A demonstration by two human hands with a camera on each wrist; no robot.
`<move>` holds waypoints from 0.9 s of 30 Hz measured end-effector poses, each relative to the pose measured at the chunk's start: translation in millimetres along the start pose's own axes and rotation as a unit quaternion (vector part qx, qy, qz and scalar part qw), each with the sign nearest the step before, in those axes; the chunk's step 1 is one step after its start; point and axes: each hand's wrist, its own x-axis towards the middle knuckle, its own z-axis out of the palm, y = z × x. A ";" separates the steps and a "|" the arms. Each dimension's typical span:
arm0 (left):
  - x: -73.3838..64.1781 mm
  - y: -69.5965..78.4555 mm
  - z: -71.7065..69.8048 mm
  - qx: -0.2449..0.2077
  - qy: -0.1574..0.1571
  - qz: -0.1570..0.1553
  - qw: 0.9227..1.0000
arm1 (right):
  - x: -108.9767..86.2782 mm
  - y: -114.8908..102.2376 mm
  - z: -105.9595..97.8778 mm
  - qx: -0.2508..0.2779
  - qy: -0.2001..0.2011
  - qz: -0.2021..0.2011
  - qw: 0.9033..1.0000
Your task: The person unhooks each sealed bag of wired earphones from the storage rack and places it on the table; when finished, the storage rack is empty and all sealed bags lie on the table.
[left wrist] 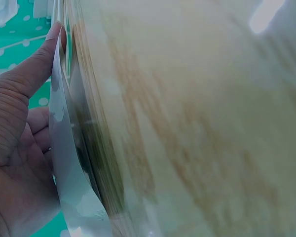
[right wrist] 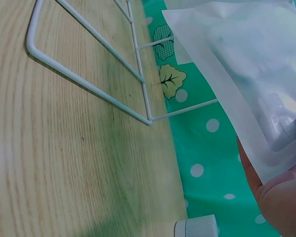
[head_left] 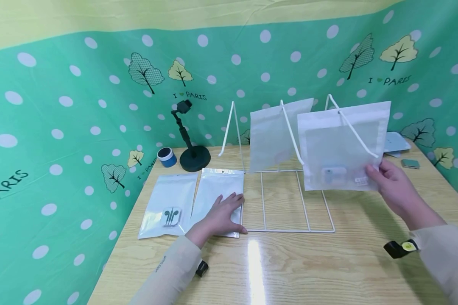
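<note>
My right hand point(head_left: 396, 186) pinches the lower right corner of a frosted white pouch point(head_left: 339, 146), which hangs from the right prong of a white wire rack point(head_left: 290, 231). A small pale item point(right wrist: 278, 118) shows through that pouch in the right wrist view. Spread over a flat white zip pouch point(head_left: 221, 182) on the table is my left hand point(head_left: 221, 215), its thumb by the pouch's edge point(left wrist: 79, 182) in the left wrist view. Left of it lies another pouch point(head_left: 175, 190) with cased earphones point(head_left: 171, 216) at its lower part. A further pouch point(head_left: 267, 135) hangs on the middle prong.
The rack's left prong point(head_left: 227, 127) carries nothing. Behind the flat pouches stand a black stand point(head_left: 194, 159) and a blue jar point(head_left: 167, 157). Pale flat packets point(head_left: 397, 142) and a small green block point(head_left: 410, 163) lie at the back right. A patterned green cloth point(head_left: 80, 127) hangs behind the table.
</note>
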 end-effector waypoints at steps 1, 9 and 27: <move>0.0 0.0 -0.1 0.000 0.001 0.001 1.000 | -1.5 0.3 -0.3 0.011 -0.006 -0.003 1.000; -0.3 0.4 -0.1 0.000 0.000 0.002 1.000 | -16.4 -2.2 -3.1 0.013 -0.018 -0.004 1.000; 0.5 0.3 -2.0 -0.002 -0.009 -0.003 1.000 | -47.3 -3.9 -6.9 -0.022 -0.021 -0.013 0.999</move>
